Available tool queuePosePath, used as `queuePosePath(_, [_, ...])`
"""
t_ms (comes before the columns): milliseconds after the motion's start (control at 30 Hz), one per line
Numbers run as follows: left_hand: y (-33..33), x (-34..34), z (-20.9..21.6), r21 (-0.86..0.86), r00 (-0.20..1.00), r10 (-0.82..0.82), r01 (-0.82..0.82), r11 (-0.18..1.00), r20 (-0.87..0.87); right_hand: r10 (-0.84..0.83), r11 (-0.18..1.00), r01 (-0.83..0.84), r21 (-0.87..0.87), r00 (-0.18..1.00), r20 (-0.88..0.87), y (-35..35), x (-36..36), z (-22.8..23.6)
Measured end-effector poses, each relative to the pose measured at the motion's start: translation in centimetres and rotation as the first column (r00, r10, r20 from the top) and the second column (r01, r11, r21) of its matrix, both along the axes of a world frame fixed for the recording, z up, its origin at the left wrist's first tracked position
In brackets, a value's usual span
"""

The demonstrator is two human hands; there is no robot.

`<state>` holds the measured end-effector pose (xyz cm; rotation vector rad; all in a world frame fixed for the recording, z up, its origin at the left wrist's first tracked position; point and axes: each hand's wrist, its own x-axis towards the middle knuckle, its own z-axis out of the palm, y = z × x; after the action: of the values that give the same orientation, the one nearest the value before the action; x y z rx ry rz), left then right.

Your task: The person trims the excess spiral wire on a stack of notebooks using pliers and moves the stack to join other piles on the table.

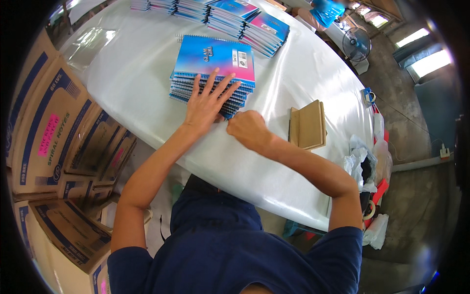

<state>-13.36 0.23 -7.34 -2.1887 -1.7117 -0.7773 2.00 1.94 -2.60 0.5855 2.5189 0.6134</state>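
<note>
A stack of spiral notebooks [188, 56] with blue and pink covers stands on the table in front of me, its wire-bound edges facing my way. My left hand [202, 109] rests on the near side of this stack, fingers spread over the top cover's edge and the spirals. Close beside it, my right hand [248, 130] is curled into a fist at the stack's near right corner. What the right fingers grip, if anything, is hidden. The left thumb is partly out of sight by the stack's base.
More notebook stacks [264, 32] stand at the far side of the white-covered table [132, 81]. A brown board piece [310, 125] sits to the right. Cardboard cartons [46, 122] rise on the left. Plastic bags [364, 161] hang by the right edge. Beyond are a fan [356, 44] and another person [325, 12].
</note>
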Motion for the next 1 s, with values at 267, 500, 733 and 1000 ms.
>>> queuePosePath(267, [-1.7, 0.0, 0.5, 0.040, 0.986, -0.033, 0.027, 0.999, 0.165, -0.463, 0.883, 0.437, -0.174, 0.741, -0.487, -0.5, 9.4, 0.1])
queuePosePath(500, [-6.0, 0.3, -3.5, -0.209, 0.188, 0.191, 0.081, 0.975, 0.963, -0.353, 0.932, 0.291, -0.218, 0.584, -0.731, 2.7, 14.0, -2.2])
queuePosePath(733, [-3.9, -1.7, -2.8, -0.140, -0.294, 0.214, 0.255, 0.957, 0.932, -0.792, 0.610, -0.100, -0.786, -0.050, -0.608, 18.6, 4.1, -2.5])
queuePosePath(1000, [-2.8, -2.9, -1.9, -0.210, -0.418, 0.308, 0.264, 0.941, 0.854, -0.963, -0.047, -0.384, -0.922, 0.261, -0.060, 23.9, 1.1, -5.9])
